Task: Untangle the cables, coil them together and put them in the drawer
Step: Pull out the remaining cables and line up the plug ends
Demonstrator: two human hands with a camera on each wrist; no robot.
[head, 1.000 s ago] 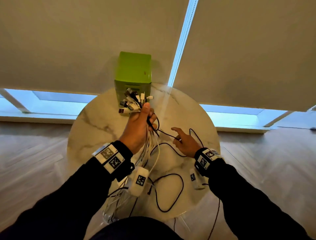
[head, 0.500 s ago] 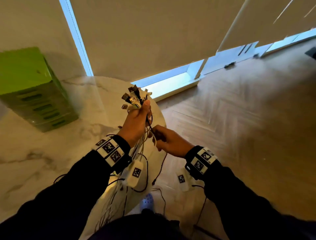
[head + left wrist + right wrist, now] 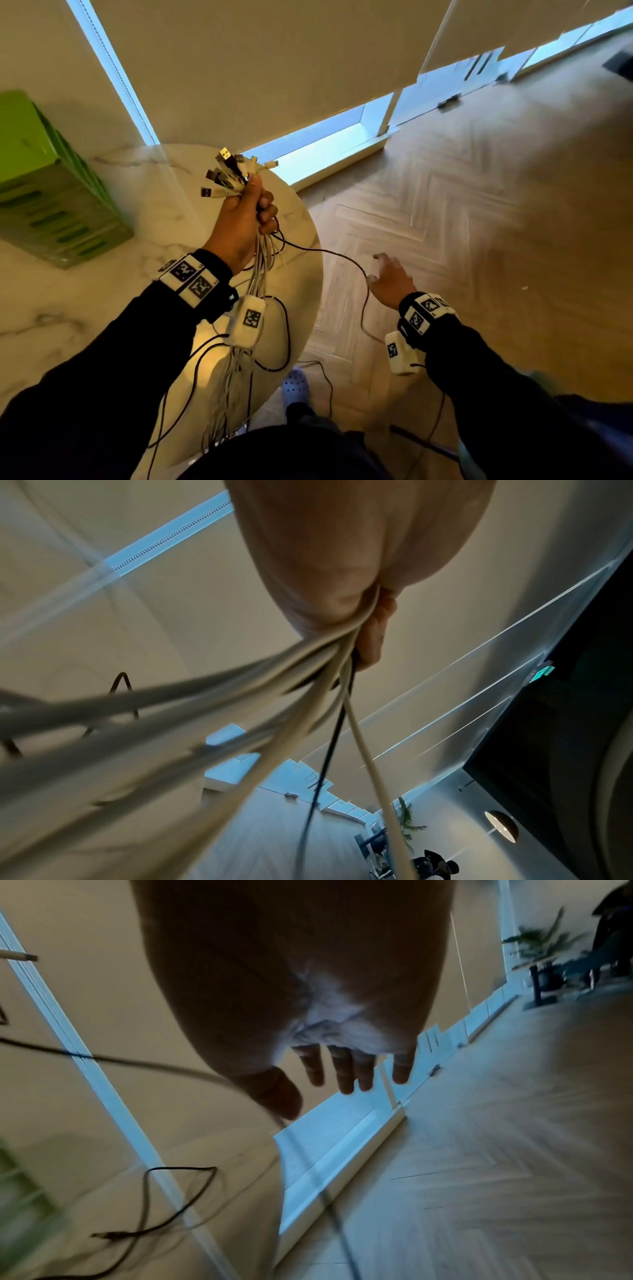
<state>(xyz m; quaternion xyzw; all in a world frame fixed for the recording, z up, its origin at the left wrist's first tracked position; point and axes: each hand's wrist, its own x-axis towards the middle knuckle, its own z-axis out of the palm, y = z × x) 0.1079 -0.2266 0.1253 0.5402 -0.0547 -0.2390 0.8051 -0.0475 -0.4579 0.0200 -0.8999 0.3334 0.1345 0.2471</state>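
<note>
Left hand (image 3: 245, 222) fisted around a bundle of cables (image 3: 255, 270), plug ends (image 3: 227, 176) fanned out at twelve o'clock above the knuckles, long tails hanging at six past the round marble table (image 3: 102, 308). Right hand (image 3: 388, 279) at three o'clock, fingers spread, holding nothing, one black cable (image 3: 329, 255) draped beside its thumb. Green drawer unit (image 3: 44, 192) at nine o'clock. Likely light, limp, snag-prone; best gripped near the plugs.
</note>
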